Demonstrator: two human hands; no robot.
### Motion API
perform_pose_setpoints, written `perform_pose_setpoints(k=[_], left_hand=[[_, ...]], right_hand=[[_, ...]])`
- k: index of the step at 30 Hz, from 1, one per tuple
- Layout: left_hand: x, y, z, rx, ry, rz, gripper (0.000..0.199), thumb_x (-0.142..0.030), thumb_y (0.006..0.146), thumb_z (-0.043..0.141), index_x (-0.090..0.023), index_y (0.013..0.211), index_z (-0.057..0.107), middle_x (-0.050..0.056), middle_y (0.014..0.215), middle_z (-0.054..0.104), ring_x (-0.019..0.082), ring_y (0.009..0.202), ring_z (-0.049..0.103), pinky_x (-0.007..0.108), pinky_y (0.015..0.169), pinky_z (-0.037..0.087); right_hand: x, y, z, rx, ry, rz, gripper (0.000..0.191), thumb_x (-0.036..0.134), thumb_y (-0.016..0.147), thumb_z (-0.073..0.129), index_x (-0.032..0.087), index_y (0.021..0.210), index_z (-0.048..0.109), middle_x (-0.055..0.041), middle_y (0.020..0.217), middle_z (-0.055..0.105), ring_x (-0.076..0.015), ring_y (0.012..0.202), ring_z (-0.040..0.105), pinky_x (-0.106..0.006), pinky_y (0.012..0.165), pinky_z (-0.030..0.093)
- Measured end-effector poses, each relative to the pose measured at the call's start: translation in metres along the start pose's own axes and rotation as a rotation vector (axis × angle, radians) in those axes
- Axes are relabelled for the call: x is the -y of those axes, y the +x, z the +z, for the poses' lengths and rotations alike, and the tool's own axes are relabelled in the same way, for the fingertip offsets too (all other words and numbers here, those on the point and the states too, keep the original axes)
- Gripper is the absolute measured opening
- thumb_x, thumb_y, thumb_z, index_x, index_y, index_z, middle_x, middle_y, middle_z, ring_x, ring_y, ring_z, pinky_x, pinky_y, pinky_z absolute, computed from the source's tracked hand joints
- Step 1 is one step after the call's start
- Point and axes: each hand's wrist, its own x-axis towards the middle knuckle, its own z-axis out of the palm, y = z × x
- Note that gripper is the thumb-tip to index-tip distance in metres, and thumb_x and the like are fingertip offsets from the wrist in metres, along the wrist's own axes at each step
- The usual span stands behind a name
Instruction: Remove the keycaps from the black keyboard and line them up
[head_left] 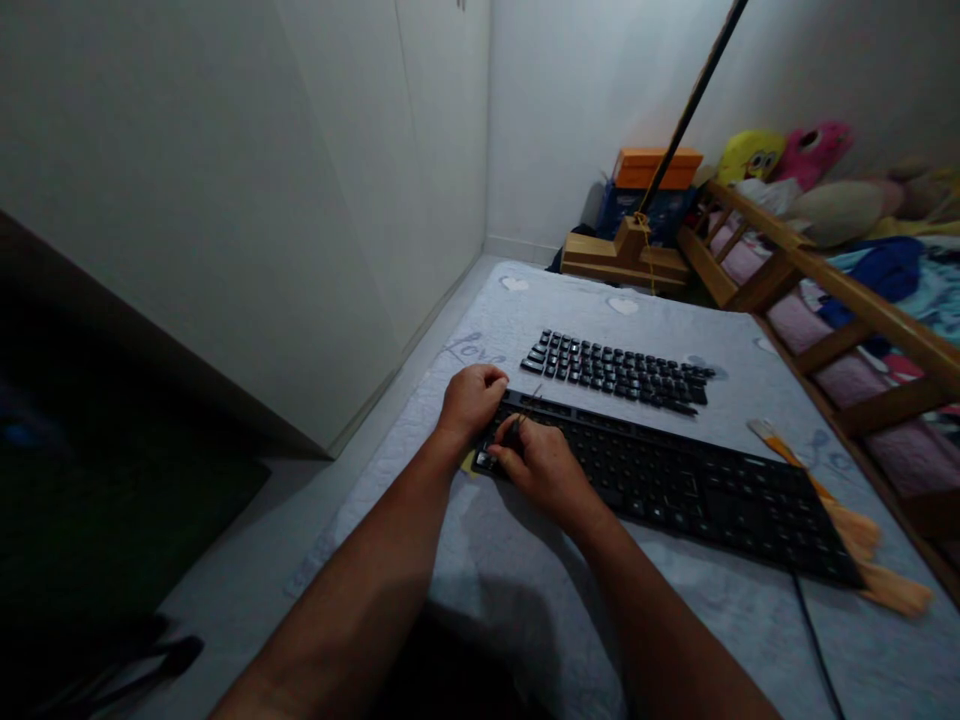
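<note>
A black keyboard (pixel 645 470) lies at a slant on the light cloth, with many of its keycaps off on the left and middle part. My left hand (pixel 472 402) is closed at the keyboard's upper left corner; what its fingers hold, if anything, is hidden. Over the left end of the keyboard, my right hand (pixel 541 462) pinches a small dark thing with thin wires sticking up, too small to name. Behind the keyboard, loose black keycaps (pixel 611 368) lie in rows on the cloth.
An orange-handled tool (pixel 787 450) and an orange cloth (pixel 862 530) lie by the keyboard's right end. A cable (pixel 816 640) runs toward the front. A wooden bed rail (pixel 847 275) stands at right, a white cabinet (pixel 337 180) at left, and a wooden stand (pixel 626 255) behind.
</note>
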Motion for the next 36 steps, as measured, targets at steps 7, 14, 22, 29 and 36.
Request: perform_pose_setpoints(k=[7, 14, 22, 29, 36], left_hand=[[0.001, 0.001, 0.0, 0.011, 0.003, -0.005, 0.021, -0.025, 0.08, 0.054, -0.016, 0.082, 0.073, 0.005, 0.085, 0.075, 0.017, 0.081, 0.067, 0.025, 0.075, 0.05], [-0.001, 0.0, 0.0, 0.005, -0.002, 0.001, 0.021, -0.024, 0.08, 0.055, -0.016, 0.082, 0.074, 0.005, 0.082, 0.074, 0.018, 0.08, 0.067, 0.026, 0.075, 0.05], [-0.002, -0.001, -0.001, 0.004, 0.003, -0.006, 0.02, -0.024, 0.079, 0.055, -0.016, 0.082, 0.073, 0.004, 0.083, 0.074, 0.017, 0.08, 0.067, 0.026, 0.076, 0.05], [-0.001, -0.001, -0.001, 0.007, 0.002, -0.01, 0.02, -0.024, 0.079, 0.055, -0.016, 0.082, 0.073, 0.005, 0.083, 0.074, 0.018, 0.079, 0.067, 0.026, 0.074, 0.05], [-0.002, -0.001, -0.002, 0.015, 0.01, 0.001, 0.021, -0.024, 0.079, 0.055, -0.016, 0.083, 0.074, 0.005, 0.083, 0.074, 0.018, 0.081, 0.067, 0.025, 0.074, 0.05]], right_hand=[[0.0, 0.002, 0.003, -0.015, 0.062, 0.042, 0.005, 0.02, 0.082, 0.066, 0.017, 0.085, 0.062, -0.0004, 0.07, 0.065, -0.0131, 0.06, 0.055, -0.024, 0.06, 0.038], [0.002, 0.005, 0.002, 0.008, 0.033, 0.064, 0.005, 0.021, 0.083, 0.065, 0.016, 0.084, 0.063, -0.0037, 0.076, 0.069, -0.016, 0.067, 0.06, -0.026, 0.064, 0.039], [0.001, 0.007, 0.001, 0.054, -0.005, -0.007, 0.003, 0.015, 0.083, 0.064, 0.017, 0.083, 0.063, -0.0038, 0.08, 0.069, -0.017, 0.074, 0.062, -0.027, 0.069, 0.041], [0.001, 0.006, -0.001, 0.091, 0.029, -0.082, 0.008, 0.008, 0.082, 0.063, 0.016, 0.081, 0.062, -0.002, 0.078, 0.066, -0.0154, 0.075, 0.06, -0.025, 0.072, 0.041], [0.004, -0.002, 0.013, 0.037, -0.119, -0.125, 0.006, 0.012, 0.083, 0.062, 0.017, 0.084, 0.06, -0.0062, 0.089, 0.067, -0.0192, 0.084, 0.059, -0.03, 0.079, 0.042]])
